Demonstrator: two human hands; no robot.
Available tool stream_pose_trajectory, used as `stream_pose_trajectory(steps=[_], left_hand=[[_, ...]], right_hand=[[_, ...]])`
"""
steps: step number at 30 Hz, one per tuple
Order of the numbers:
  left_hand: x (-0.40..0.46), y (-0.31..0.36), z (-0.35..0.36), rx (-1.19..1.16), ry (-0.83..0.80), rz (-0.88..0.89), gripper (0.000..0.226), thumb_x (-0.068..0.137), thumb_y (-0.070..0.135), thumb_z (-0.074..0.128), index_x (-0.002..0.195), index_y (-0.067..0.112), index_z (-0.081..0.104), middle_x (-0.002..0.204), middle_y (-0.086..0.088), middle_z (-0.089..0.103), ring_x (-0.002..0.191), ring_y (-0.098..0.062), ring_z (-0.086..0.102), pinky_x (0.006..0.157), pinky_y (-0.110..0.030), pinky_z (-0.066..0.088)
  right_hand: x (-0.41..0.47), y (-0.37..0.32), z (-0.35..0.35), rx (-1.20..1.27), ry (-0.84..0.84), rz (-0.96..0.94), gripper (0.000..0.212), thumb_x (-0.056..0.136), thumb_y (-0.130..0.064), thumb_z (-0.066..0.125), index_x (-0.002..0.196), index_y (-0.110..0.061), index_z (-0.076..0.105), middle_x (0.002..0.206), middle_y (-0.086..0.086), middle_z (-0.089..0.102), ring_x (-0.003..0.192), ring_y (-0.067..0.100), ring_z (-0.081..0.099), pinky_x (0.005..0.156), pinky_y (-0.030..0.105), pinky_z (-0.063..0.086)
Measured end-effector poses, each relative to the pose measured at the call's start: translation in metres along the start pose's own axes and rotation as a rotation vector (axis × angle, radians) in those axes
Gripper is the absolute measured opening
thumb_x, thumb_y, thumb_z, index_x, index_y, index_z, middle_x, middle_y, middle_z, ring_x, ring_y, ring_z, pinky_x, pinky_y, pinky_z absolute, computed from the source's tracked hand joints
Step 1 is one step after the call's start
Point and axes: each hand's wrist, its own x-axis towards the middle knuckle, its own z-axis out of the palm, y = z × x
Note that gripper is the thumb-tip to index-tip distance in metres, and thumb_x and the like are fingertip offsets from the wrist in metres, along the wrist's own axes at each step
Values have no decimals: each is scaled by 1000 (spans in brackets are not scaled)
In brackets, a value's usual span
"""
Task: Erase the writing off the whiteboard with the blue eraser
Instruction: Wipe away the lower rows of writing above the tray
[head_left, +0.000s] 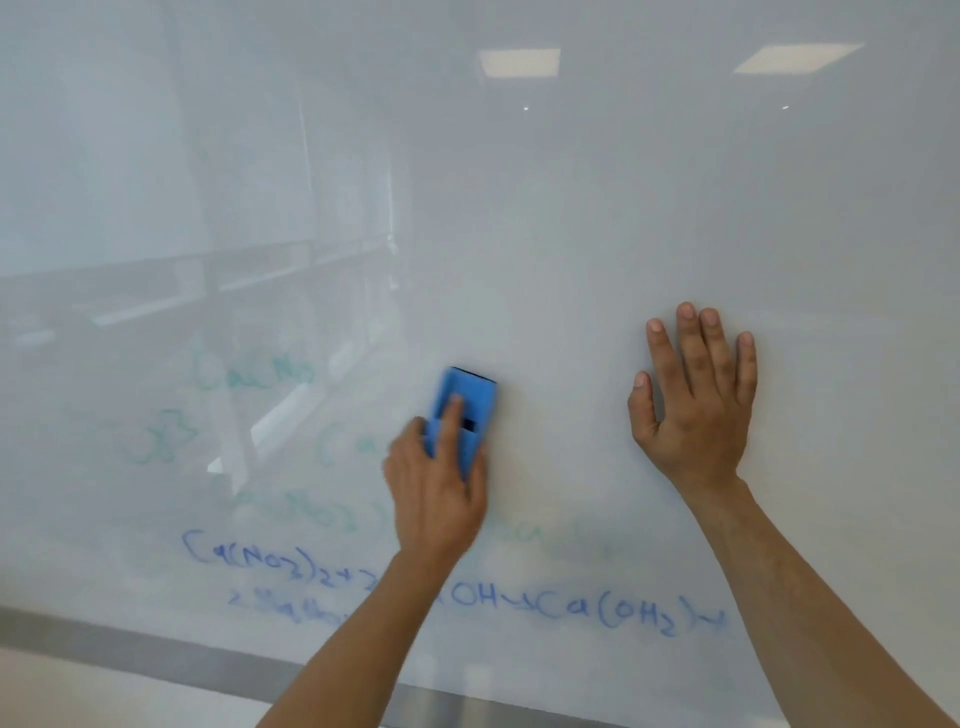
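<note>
Gripping the blue eraser (462, 413) with the left hand (439, 483), thumb on the eraser's left edge, other fingers wrapping its right side, index finger lying straight along its back. Pressing the eraser flat against the whiteboard (519, 218), low and just left of centre, its long axis tilting slightly to the right (a dark strip showing along its top edge, and a small dark patch beside the index finger).

Resting the right hand (698, 400) flat on the board to the right of the eraser and well apart from it, fingers straight and slightly spread, pointing upward, thumb out to the left, holding nothing.

Showing, below both hands, two rows of blue writing (587, 610): a chemical formula starting "Ca(NO3)2+" at the left and reading "OH", "Ca(OH2)" further right, partly hidden behind the left forearm. Showing also faint green writing (254, 371) to the left of the eraser (pale and smeared, mostly unreadable), with more green traces lower down, between the eraser and the blue rows.

Running along the bottom of the board, a grey metal rail (156, 647). Reflecting ceiling lights (519, 61) near the top of the glossy surface, and dim shapes of a room at the left.
</note>
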Motion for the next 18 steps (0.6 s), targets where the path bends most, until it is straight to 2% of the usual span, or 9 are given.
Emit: stream_pose_trajectory(steps=[2, 5, 7, 11, 14, 16, 18], left_hand=[[-24, 1, 10, 132, -117, 269, 57, 89, 34, 52, 143, 27, 36, 119, -15, 45, 97, -33, 48, 85, -45, 42], [-25, -14, 11, 184, -132, 347, 62, 85, 30, 57, 142, 32, 34, 119, -10, 41, 98, -31, 49, 87, -40, 33], [-16, -27, 2, 181, -98, 255, 57, 89, 33, 54, 143, 31, 34, 120, -11, 41, 100, -31, 47, 88, -41, 33], [12, -57, -23, 48, 81, -219, 57, 94, 43, 46, 146, 21, 40, 122, -23, 48, 105, -38, 47, 90, -49, 39], [30, -78, -37, -88, 180, -509, 62, 93, 43, 50, 150, 26, 32, 120, -22, 47, 108, -40, 45, 94, -52, 37], [32, -84, -38, -114, 196, -554, 63, 93, 42, 52, 150, 28, 31, 120, -22, 45, 111, -40, 43, 97, -52, 36], [25, -82, -37, -103, 169, -473, 62, 92, 38, 55, 149, 22, 36, 118, -24, 47, 108, -41, 45, 95, -53, 37]], right_hand=[[-1, 1, -1, -3, 6, -7, 51, 100, -25, 48, 149, -11, 43, 155, 14, 38, 146, 31, 32, 119, 57, 24], [-1, 2, -1, 0, 10, -11, 51, 100, -25, 49, 149, -11, 43, 154, 15, 39, 146, 32, 32, 118, 58, 25], [-1, 2, 0, -2, 12, -12, 51, 100, -25, 49, 149, -11, 43, 154, 16, 40, 145, 32, 32, 117, 59, 26], [1, -14, -1, 15, 38, 51, 52, 98, -26, 53, 147, -9, 45, 152, 18, 42, 144, 35, 33, 116, 62, 25], [6, -44, 1, 87, 41, 43, 53, 98, -27, 55, 146, -8, 46, 152, 19, 42, 144, 35, 34, 117, 61, 26], [15, -68, 5, 154, 20, 13, 53, 97, -28, 55, 146, -9, 46, 152, 18, 41, 144, 34, 34, 117, 58, 26], [24, -92, 10, 200, 0, -10, 53, 97, -29, 55, 145, -10, 48, 153, 16, 41, 145, 33, 34, 117, 57, 27]])
